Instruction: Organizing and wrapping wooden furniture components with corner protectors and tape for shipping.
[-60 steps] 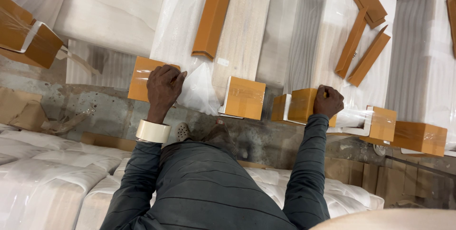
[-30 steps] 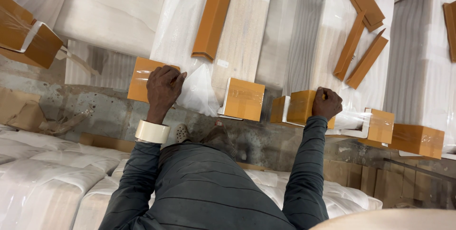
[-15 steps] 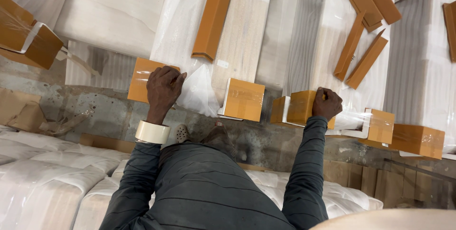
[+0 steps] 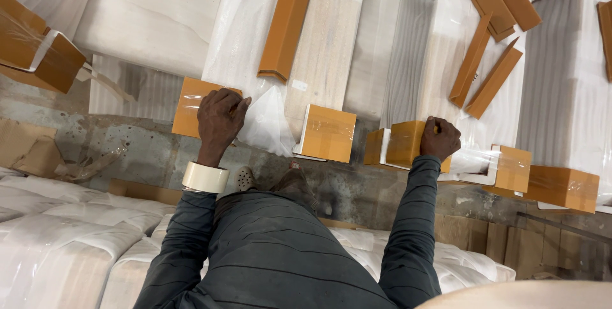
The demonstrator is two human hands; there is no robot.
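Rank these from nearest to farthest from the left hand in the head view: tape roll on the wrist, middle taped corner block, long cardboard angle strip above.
1. Tape roll, on that hand's own wrist.
2. Long cardboard angle strip, up and right.
3. Middle taped corner block, off to the right.

Single head-worn view, looking steeply down past the torso; close range, apparently slightly tilted; no second view.
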